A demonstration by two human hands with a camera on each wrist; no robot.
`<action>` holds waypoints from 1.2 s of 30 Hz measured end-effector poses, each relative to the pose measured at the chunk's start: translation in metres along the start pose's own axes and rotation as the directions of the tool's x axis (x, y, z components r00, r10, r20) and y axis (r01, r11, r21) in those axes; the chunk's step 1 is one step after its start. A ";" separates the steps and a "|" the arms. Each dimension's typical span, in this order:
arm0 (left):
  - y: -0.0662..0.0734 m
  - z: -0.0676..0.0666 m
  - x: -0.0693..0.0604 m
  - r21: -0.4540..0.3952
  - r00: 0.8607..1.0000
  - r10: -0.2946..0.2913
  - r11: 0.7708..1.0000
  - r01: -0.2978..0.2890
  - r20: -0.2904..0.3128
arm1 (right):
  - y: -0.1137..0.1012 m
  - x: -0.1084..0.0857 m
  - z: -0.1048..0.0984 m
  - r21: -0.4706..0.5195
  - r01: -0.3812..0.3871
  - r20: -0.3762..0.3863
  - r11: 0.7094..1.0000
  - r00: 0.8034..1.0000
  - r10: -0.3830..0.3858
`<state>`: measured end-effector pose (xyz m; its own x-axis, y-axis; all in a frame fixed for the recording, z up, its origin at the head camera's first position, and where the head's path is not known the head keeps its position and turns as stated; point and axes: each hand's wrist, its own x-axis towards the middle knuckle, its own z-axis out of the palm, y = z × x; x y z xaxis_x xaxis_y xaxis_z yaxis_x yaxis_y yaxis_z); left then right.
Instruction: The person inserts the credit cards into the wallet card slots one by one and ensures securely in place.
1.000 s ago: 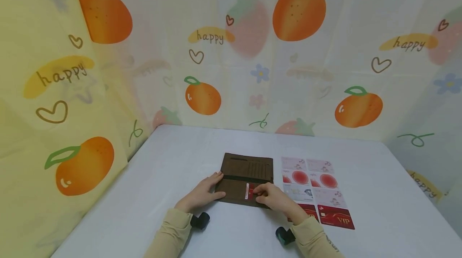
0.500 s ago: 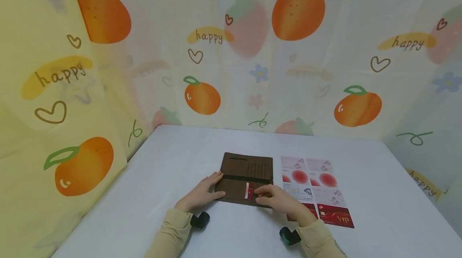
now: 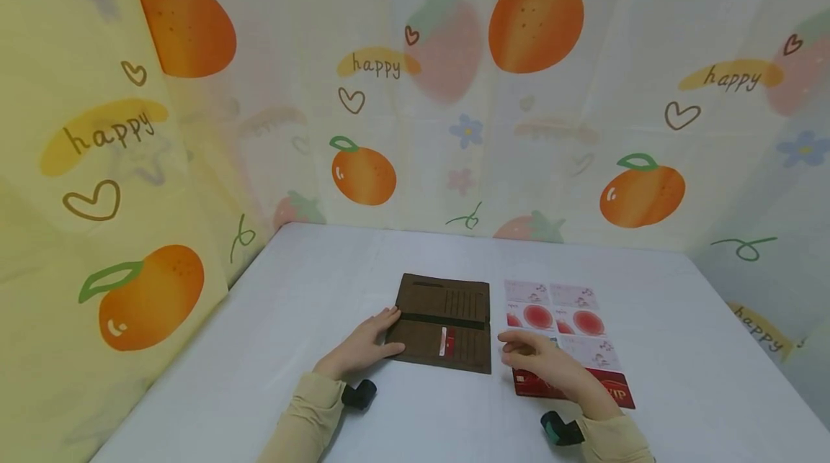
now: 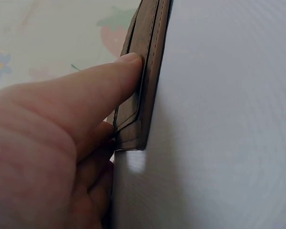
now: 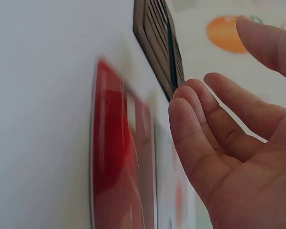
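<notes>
A brown wallet (image 3: pixel 444 299) lies unfolded on the white table, its card slots facing up. From a slot in its near half, a red card with a white strip (image 3: pixel 447 342) sticks out. My left hand (image 3: pixel 359 346) rests on the wallet's left edge, fingers extended; in the left wrist view the thumb (image 4: pixel 105 81) lies across its slotted face. To the right of the wallet, my right hand (image 3: pixel 545 363) is above the laid-out cards, holding nothing, with fingers loosely bent and thumb apart in the right wrist view. It partly hides the red VIP cards (image 3: pixel 533 385).
Two columns of cards lie right of the wallet: pale pink cards (image 3: pixel 576 296) at the back, cards with red circles (image 3: pixel 588 322) before them, red ones nearest. White tabletop (image 3: pixel 311 268) surrounds everything. A fruit-print curtain (image 3: pixel 441 182) stands behind and at the sides.
My right hand has let go of the card in the wallet slot and moved right, over the card columns. The left hand and the wallet stay in place.
</notes>
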<state>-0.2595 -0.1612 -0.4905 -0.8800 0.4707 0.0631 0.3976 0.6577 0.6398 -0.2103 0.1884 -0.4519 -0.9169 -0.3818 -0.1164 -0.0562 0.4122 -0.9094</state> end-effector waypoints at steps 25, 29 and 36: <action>0.000 0.000 0.001 -0.018 1.000 0.008 1.000 -0.008 -0.003 | 0.023 -0.046 -0.042 -0.234 -0.159 -0.165 0.959 0.979 0.122; 0.001 0.000 0.000 -0.027 1.000 0.003 1.000 -0.003 -0.002 | 0.026 -0.045 -0.040 -0.255 -0.165 -0.189 0.953 0.975 0.118; 0.001 -0.001 0.000 -0.027 1.000 0.006 1.000 -0.006 -0.003 | 0.029 -0.044 -0.039 -0.309 -0.107 -0.181 0.945 0.982 0.053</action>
<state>-0.2592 -0.1610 -0.4894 -0.8786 0.4725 0.0690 0.3955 0.6392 0.6596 -0.1876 0.2495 -0.4574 -0.9748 -0.2040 -0.0900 -0.0767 0.6860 -0.7236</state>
